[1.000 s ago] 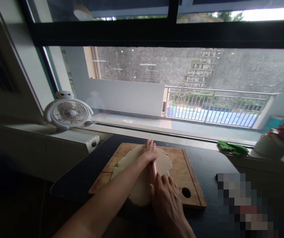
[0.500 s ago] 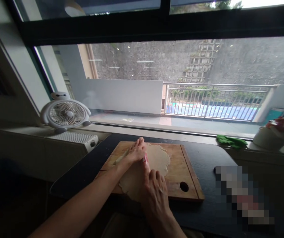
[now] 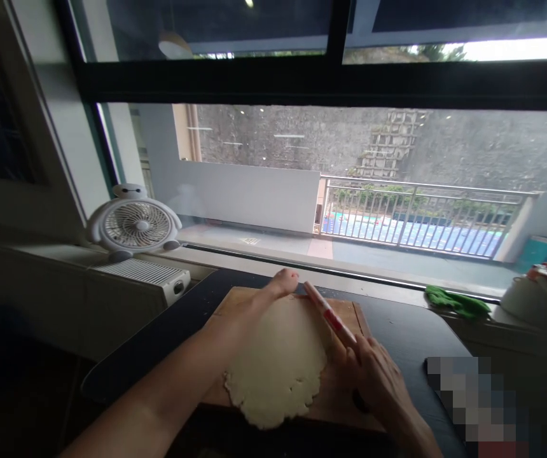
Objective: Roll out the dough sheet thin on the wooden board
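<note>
Rolling dough [image 3: 278, 362] flat on the board [image 3: 355, 316]: left hand [image 3: 278, 284] open, palm pressing the pin's [image 3: 329, 313] far end at the board's back edge, right hand [image 3: 373, 375] flat over its near end, gripping nothing, spreading pressure evenly.

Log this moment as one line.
left hand: on far end of rolling pin | right hand: on near end | dough: flat on cutting board | fan: on sill
</note>
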Available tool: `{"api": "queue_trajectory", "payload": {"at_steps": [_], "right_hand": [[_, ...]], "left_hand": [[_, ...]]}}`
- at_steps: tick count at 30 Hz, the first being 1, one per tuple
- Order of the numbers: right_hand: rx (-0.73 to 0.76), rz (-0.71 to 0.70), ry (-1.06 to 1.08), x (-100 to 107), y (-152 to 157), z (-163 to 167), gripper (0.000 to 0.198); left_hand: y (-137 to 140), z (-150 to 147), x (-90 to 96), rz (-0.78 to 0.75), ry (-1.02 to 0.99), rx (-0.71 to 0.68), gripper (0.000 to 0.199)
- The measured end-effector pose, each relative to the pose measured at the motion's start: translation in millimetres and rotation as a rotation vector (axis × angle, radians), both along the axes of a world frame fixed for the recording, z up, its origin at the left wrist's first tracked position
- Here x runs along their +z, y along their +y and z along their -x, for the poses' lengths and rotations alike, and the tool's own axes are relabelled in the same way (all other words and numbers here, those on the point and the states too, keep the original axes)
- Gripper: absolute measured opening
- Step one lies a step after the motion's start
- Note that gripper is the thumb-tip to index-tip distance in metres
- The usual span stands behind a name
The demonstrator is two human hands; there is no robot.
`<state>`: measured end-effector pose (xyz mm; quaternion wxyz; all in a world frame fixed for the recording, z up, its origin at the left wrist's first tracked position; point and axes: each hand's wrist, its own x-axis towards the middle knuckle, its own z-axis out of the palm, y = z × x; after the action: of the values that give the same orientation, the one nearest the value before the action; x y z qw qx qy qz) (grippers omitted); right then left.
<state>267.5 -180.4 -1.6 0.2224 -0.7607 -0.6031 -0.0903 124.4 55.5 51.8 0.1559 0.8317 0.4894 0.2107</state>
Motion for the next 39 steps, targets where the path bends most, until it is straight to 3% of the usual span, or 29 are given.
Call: {"api": "queue_trajectory", "payload": {"at_steps": [2,5,9,12,21,30,39], "right_hand": [[-0.014,0.006,0.024,-8,-5,-18,0.024],[-0.007,0.012,0.018,-15,-15,-34,0.03],[0.1,-0.011,-0.011,-18,-29,-49,0.032],[0.084,-0.024,-0.031,-19,-35,-55,0.032],[0.105,-0.016,-0.023,-8,-43,-41,0.031],[0.178,0.072,-0.041,-3,-24,-54,0.03],[0.333,0.146,-0.007,12,0,-56,0.029]], "left_hand": [[9,30,-1.2,0.035,0.072,-0.003,0.024],[1,57,-20.8,0.025,0.167,0.001,0.027],[-24,63,-56.8,-0.099,0.22,-0.019,0.051],[-31,62,-68.9,-0.16,0.29,-0.054,0.057],[-29,62,-63.8,-0.165,0.302,-0.049,0.056],[-33,62,-64.2,-0.224,0.311,-0.052,0.056],[-46,64,-55.5,-0.337,0.14,0.036,0.029]]}}
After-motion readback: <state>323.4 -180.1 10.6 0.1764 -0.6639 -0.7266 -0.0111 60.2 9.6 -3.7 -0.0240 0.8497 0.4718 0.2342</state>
